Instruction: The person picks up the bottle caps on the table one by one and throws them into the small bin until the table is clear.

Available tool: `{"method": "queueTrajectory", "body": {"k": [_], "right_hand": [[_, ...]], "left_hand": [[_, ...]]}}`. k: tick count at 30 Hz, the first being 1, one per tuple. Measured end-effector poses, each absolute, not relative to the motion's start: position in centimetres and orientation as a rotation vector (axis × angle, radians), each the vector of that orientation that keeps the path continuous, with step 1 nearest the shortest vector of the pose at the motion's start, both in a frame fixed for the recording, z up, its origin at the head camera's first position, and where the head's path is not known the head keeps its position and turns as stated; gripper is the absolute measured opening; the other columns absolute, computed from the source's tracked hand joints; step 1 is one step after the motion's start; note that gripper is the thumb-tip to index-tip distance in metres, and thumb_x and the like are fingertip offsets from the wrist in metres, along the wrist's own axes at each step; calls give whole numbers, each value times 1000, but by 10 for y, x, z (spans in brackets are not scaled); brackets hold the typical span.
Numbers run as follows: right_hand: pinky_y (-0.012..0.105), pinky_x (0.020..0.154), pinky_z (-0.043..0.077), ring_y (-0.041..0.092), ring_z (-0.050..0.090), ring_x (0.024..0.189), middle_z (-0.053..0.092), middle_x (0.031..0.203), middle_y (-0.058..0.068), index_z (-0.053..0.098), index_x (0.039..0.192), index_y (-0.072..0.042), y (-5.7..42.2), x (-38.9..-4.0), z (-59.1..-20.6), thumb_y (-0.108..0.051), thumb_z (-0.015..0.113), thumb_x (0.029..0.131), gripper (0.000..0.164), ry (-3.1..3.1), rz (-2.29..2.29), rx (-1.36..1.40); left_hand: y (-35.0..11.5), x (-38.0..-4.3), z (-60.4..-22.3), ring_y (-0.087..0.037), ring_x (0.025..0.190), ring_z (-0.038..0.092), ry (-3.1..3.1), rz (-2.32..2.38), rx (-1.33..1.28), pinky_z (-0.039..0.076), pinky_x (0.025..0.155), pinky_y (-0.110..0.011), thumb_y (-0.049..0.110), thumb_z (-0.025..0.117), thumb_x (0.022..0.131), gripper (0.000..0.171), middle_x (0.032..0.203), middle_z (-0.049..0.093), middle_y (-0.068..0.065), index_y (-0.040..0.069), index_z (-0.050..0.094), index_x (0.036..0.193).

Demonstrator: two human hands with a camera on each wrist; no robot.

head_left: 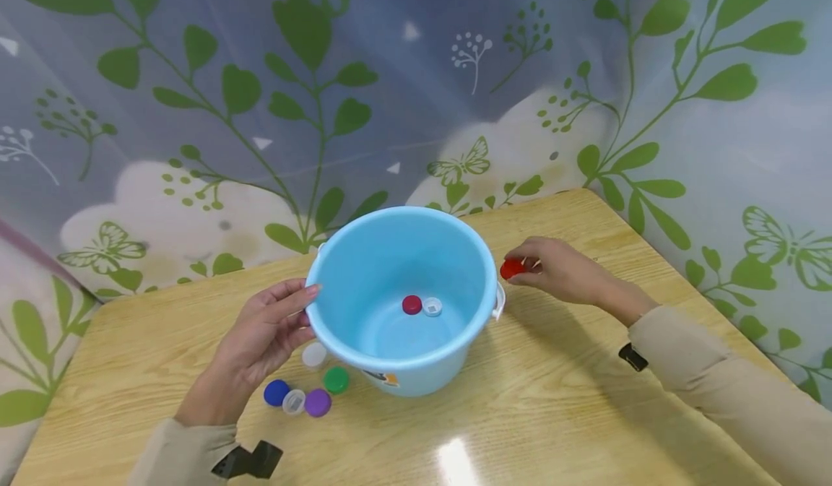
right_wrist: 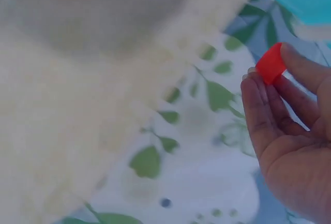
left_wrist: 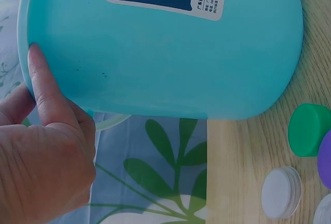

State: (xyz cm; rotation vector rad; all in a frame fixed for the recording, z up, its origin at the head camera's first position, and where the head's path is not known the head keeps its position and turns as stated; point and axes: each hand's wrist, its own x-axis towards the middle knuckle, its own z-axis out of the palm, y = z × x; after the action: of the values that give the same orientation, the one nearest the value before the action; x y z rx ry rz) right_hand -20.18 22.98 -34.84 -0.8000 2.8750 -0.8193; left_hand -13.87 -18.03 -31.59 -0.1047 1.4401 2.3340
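A light blue bucket [head_left: 403, 378] stands on the wooden table, its mouth turned toward the head camera. My left hand [head_left: 263, 331] grips the bucket's left rim, thumb on top and fingers against the outer wall. To the right of the bucket, my right hand [head_left: 562, 273] pinches a bright red bottle cap [head_left: 512, 268] between thumb and fingers, just above the table. That same red cap [right_wrist: 271, 63] shows between the fingertips in the right wrist view. On the bucket's floor lie a dark red cap [head_left: 412, 305] and a white cap [head_left: 432, 307], side by side.
Several caps lie on the table at the bucket's front left: blue [head_left: 276, 393], purple [head_left: 318, 403], green [head_left: 336, 380] and white ones [head_left: 315, 355]. A white handle [head_left: 500, 302] hangs at the bucket's right side. Leaf-patterned cloth [head_left: 403, 96] rises behind the wooden table [head_left: 552, 414].
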Motion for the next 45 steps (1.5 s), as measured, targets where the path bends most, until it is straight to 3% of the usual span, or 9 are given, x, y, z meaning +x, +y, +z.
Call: {"method": "queueTrajectory", "body": {"k": [5,10,19,29,34,45], "right_hand": [[40,81,56,26,60,94,61,111,14,59,123,3,226,-205,-313,-12,68,90,37,2937,-844,-809],[43,86,54,24,61,97,61,115,10,57,127,-2,215,-208,-288,-16,70,89,43,2961,-948,-794],[34,86,55,15,60,93,61,108,2,62,119,-5,174,-211,-262,-17,73,86,37,2880,-1112,-1062],[27,87,53,11,56,102,59,114,-3,61,125,-9,124,-211,-265,-24,70,89,40,2653,-974,-1303],[25,87,52,11,54,106,58,115,-2,63,122,-10,105,-211,-270,-21,71,89,35,2563,-895,-1386],[22,87,51,11,58,98,59,115,1,62,123,-6,89,-209,-280,-19,71,88,38,2496,-782,-1461]], "left_hand": [[-181,-137,-313,-17,69,67,1459,2332,-106,59,64,-27,9,62,94,7,83,66,-11,5,61,100],[-181,-137,-312,-17,70,67,1469,2330,-99,59,64,-27,8,61,94,7,83,66,-11,4,60,100],[-181,-137,-312,-16,68,66,1480,2329,-113,59,63,-26,7,61,94,7,81,65,-11,3,60,100],[-183,-136,-314,-16,65,65,1488,2336,-111,59,61,-26,7,61,94,5,77,64,-10,4,60,97],[-182,-136,-314,-15,64,65,1504,2329,-125,59,61,-26,7,62,94,6,77,64,-9,3,60,98],[-179,-136,-312,-15,64,65,1519,2330,-139,59,61,-26,7,63,93,7,77,63,-9,4,59,98]]}}
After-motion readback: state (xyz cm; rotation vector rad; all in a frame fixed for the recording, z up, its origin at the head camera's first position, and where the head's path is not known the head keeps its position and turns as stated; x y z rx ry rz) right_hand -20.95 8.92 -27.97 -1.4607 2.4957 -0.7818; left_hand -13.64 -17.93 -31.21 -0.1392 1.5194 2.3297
